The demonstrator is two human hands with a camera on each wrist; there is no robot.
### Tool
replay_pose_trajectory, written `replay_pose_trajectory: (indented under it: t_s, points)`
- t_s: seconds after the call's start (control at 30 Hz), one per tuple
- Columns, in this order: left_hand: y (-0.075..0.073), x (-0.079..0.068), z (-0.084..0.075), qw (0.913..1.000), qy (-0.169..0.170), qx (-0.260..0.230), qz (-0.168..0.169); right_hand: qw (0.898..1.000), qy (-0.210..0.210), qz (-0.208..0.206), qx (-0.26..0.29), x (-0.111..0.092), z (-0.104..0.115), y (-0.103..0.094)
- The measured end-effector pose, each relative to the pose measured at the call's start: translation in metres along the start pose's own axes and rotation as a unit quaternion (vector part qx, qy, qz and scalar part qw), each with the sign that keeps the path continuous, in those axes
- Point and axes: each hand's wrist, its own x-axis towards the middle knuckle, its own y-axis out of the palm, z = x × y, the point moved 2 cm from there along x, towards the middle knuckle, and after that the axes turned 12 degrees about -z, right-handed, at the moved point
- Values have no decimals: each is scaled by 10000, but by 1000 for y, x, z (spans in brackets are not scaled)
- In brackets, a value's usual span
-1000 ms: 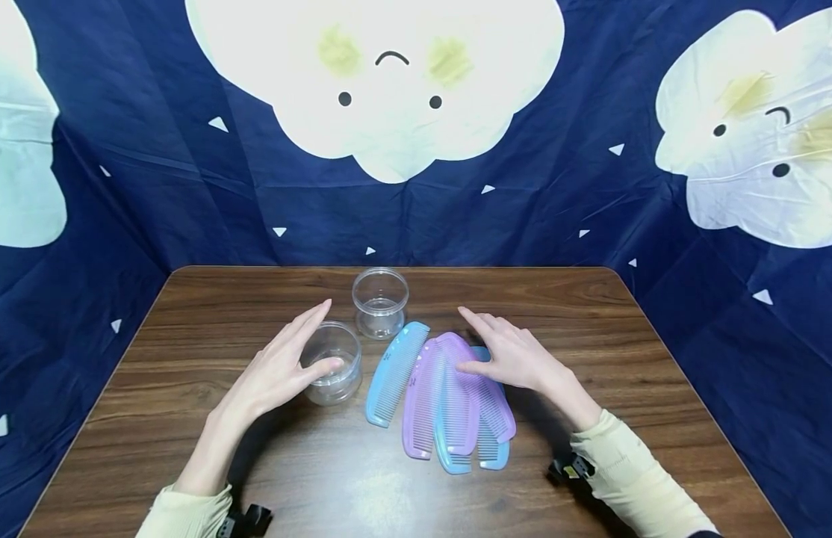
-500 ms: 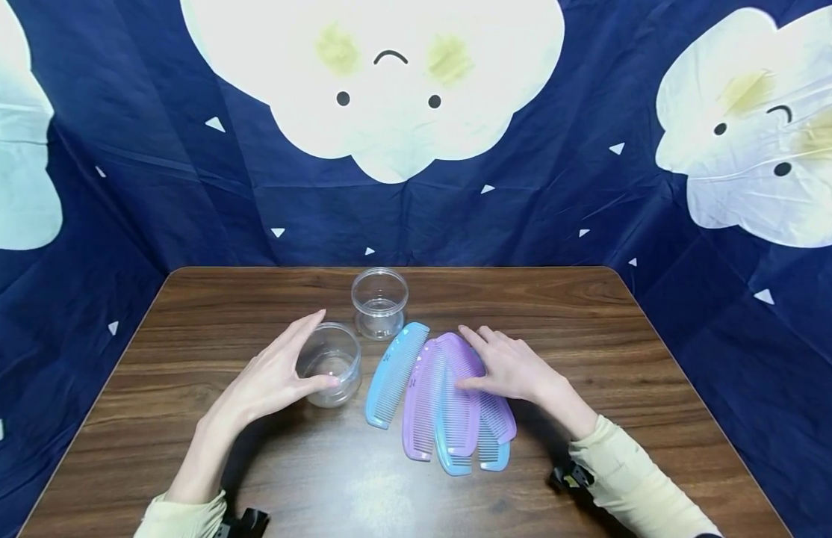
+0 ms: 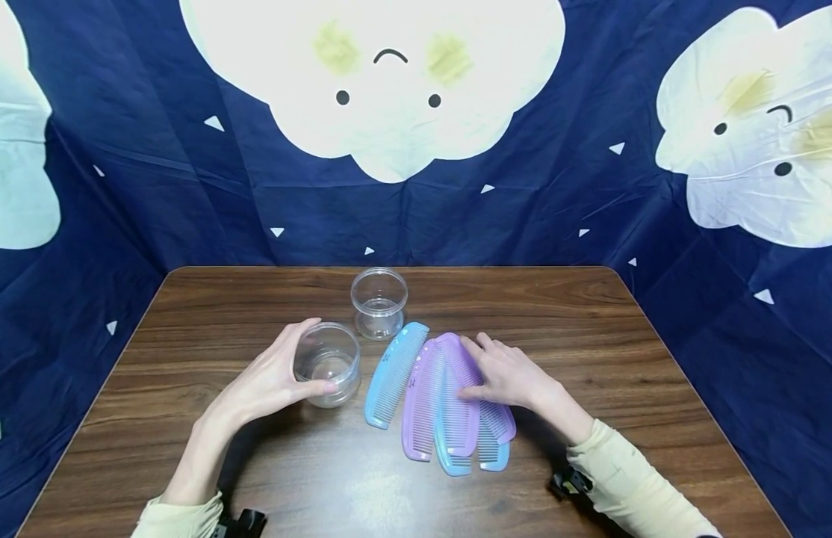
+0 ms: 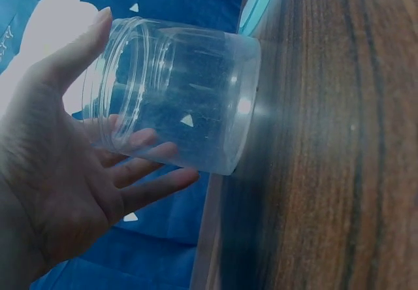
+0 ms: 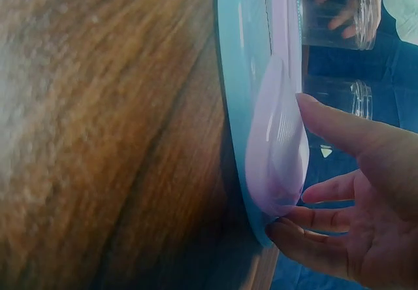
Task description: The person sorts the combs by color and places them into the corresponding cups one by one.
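Observation:
My left hand (image 3: 271, 379) holds a clear plastic jar (image 3: 331, 392) standing upright on the table. In the left wrist view its thumb lies along the jar's rim (image 4: 121, 48), and the other fingers pass along the far side. Over on the right, my right hand (image 3: 513, 376) rests at a fanned pile of purple and blue combs. Its thumb touches the face of a purple comb (image 3: 459, 426); the other fingers reach the pile's far edge. In the right wrist view, the thumb and fingertips meet a purple comb (image 5: 274, 153) lying above a blue comb (image 5: 236, 100).
A second clear jar (image 3: 379, 323) stands behind the first one. Between the held jar and the pile lies a separate blue comb (image 3: 392, 381). The wooden table (image 3: 187, 329) ends at a dark blue cloth (image 3: 402, 217) with white clouds.
My left hand has closed in around the jar, which shifts very slightly left. My right hand has come down onto the combs, with its fingers reaching the pile. The combs stay put.

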Motion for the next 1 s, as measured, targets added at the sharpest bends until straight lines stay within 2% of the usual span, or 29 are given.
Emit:
replay_pose_trajectory:
  t_s: [0.4, 0.77, 1.0]
  points:
    - [-1, 0, -1, 10000, -59, -63, 42, 9989, 225, 380, 160, 4, 4, -3]
    - [-1, 0, 2, 9997, 64, -222, -30, 9984, 177, 518, 161, 5, 4, -5]
    - [-1, 0, 1, 9995, 22, -313, 5, 9982, 273, 341, 401, 4, 0, -11]
